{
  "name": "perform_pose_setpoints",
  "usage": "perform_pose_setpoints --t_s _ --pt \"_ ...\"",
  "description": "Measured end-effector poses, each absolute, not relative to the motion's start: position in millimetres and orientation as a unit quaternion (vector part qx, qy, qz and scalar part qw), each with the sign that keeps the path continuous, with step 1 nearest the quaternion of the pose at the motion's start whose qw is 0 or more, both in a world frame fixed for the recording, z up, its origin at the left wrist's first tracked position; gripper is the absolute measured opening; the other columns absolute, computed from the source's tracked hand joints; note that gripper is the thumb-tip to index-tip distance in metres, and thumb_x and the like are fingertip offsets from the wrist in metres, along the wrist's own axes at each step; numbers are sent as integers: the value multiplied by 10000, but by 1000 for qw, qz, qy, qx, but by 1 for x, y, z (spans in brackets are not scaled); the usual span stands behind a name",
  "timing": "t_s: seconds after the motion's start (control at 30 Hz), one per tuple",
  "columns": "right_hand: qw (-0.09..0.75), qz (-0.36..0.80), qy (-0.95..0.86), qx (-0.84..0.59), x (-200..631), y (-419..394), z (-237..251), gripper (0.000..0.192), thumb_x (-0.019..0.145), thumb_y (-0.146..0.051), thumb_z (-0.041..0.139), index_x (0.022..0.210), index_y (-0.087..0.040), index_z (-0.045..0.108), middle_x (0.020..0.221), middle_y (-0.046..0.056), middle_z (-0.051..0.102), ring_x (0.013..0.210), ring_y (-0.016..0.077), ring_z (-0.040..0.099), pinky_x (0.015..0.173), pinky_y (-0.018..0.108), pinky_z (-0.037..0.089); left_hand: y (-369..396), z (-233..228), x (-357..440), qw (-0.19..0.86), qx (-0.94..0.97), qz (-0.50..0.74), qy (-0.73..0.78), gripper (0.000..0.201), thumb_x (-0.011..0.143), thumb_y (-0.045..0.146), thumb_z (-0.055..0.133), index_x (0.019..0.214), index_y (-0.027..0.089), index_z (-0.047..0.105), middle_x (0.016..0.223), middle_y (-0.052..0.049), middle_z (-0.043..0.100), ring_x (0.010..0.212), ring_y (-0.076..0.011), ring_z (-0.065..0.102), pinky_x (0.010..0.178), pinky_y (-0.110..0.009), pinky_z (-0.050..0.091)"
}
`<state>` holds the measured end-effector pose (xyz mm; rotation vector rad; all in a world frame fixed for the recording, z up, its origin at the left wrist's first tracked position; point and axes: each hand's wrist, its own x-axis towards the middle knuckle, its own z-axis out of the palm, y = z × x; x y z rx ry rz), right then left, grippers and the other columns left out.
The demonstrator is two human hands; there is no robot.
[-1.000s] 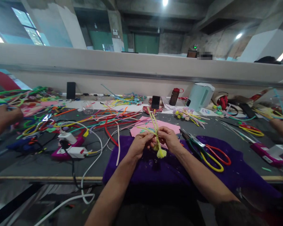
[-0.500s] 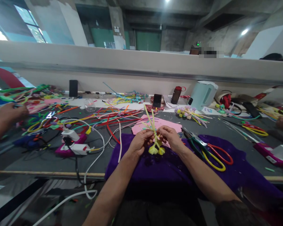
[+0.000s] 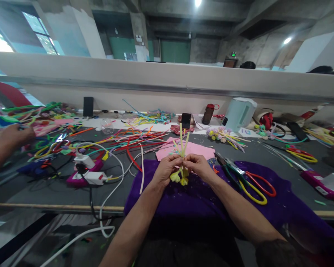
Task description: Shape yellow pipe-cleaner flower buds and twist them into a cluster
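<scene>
Between my two hands is a small bunch of yellow pipe-cleaner flowers (image 3: 180, 177), blooms hanging downward and pale yellow stems (image 3: 183, 142) pointing up and fanning apart. My left hand (image 3: 169, 167) pinches the bunch from the left at the stems. From the right, my right hand (image 3: 196, 165) pinches it at the same spot, fingertips nearly touching the left ones. Both hands are above a purple cloth (image 3: 156, 198) at the table's front. Behind the bunch lies a pink sheet (image 3: 203, 150) with small bits on it.
Large scissors (image 3: 253, 181) with red and yellow handles and pliers (image 3: 229, 167) lie right. Left are a magenta power strip (image 3: 75, 180), a white cable (image 3: 122, 163) and loose pipe cleaners (image 3: 128, 139). A kettle (image 3: 241, 113) and bottle (image 3: 208, 114) stand behind. Another person's hand (image 3: 15, 139) is at left.
The flower bunch has turned in my fingers: its stems now stand more upright and spread apart, and the blooms have shifted slightly left. My right hand has moved closer to my left.
</scene>
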<state>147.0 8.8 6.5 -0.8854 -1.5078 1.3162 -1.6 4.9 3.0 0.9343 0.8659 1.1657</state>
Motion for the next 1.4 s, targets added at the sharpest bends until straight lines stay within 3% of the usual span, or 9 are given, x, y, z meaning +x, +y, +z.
perform_pose_setpoints --t_s 0.23,0.8,1.0,1.4 --pt "541 504 -584 -335 154 11 13 206 657 -325 675 793 -186 607 613 -35 558 441 74 462 388 199 298 2 9 -1 664 414 478 399 259 576 298 732 716 105 633 639 -36 616 467 -70 519 432 -172 358" --pt "539 562 -553 -296 152 14 4 232 637 -302 705 777 -194 556 603 -54 535 407 57 431 363 184 251 -2 11 0 689 430 452 368 230 581 275 732 679 111 604 559 3 566 400 -41 462 407 -159 348" --pt "493 628 -543 -261 152 14 3 190 641 -248 696 764 -165 576 561 -55 519 373 33 361 363 178 216 0 8 -1 714 430 436 339 231 587 280 730 665 102 606 550 -5 570 396 -37 455 406 -154 344" --pt "558 544 -540 -318 148 12 2 178 627 -252 707 719 -157 587 534 -47 532 399 49 415 377 177 285 0 8 -1 702 426 435 369 237 591 270 731 669 91 596 589 -25 601 424 -43 482 419 -149 348"
